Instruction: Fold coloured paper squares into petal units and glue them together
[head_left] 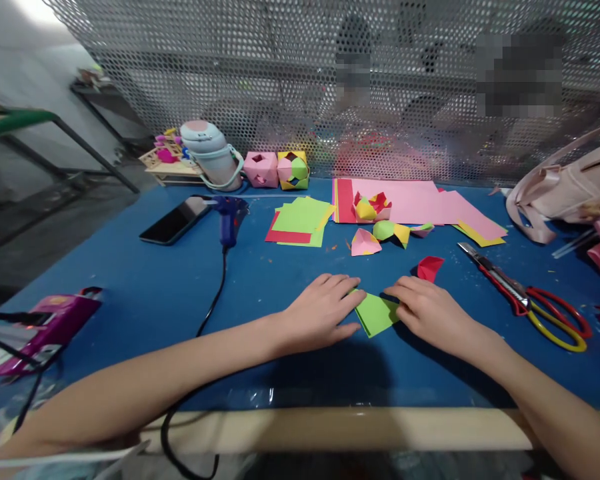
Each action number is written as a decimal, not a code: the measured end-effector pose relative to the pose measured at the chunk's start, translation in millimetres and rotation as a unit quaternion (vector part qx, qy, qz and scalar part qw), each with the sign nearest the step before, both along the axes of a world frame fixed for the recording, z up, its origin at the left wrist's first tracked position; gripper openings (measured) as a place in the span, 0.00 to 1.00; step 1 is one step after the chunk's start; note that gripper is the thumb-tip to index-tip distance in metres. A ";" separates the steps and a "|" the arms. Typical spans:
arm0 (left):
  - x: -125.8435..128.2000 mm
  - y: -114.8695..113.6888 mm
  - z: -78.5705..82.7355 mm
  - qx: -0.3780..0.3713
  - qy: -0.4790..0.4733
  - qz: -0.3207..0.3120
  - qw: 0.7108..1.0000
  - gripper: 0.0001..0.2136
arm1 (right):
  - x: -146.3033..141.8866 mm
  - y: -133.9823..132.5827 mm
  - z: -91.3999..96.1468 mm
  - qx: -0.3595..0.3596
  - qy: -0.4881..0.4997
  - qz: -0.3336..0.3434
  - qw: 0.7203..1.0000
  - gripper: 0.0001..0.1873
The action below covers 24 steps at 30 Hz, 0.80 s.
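A folded light-green paper [377,315] lies on the blue tabletop between my hands. My left hand [324,310] is open and palm down, its fingertips at the paper's left corner and its thumb apart from the fingers. My right hand [425,305] is closed over the paper's right corner, fingers bent and together; its thumb is hidden. Just behind my right hand sits a small folded red paper [430,268]. Farther back are a folded pink piece [365,242], a joined green-and-yellow piece [393,232] and a red, yellow and pink paper assembly [371,207].
A blue glue gun [227,220] trails its cord toward the front edge, beside a phone [176,220]. Green and red sheets [303,220] and pink sheets [410,200] lie behind. Scissors [560,320] and a utility knife [497,277] are right. Paper balls [261,170] and a bottle [210,157] stand behind.
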<state>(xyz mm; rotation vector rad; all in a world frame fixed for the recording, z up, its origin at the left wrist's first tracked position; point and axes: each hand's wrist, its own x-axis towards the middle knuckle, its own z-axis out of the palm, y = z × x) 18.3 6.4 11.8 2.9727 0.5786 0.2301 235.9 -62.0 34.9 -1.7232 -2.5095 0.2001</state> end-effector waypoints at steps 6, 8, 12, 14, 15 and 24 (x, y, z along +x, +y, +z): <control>5.3 5.2 -6.7 -0.034 -0.022 0.020 0.999 0.19 | -0.7 -0.5 -6.2 -0.039 0.072 0.087 0.993 0.30; 6.3 5.6 -8.1 -0.044 -0.034 0.024 0.998 0.18 | -2.2 3.2 -11.3 -0.025 0.109 0.061 0.992 0.19; 8.6 6.2 -6.7 -0.098 -0.080 0.025 0.992 0.11 | -9.0 10.9 -16.6 0.004 0.236 0.035 0.971 0.12; 9.4 6.8 -4.5 -0.150 -0.128 0.035 0.980 0.08 | -12.5 13.1 -18.2 0.022 0.291 0.014 0.956 0.10; 9.8 7.0 -3.5 -0.176 -0.157 0.050 0.971 0.07 | -13.8 14.0 -19.6 0.037 0.313 -0.014 0.949 0.10; 14.2 -0.1 -13.4 -0.465 -0.333 0.200 0.795 0.06 | -24.2 22.1 -33.1 -0.155 0.595 -0.195 0.765 0.24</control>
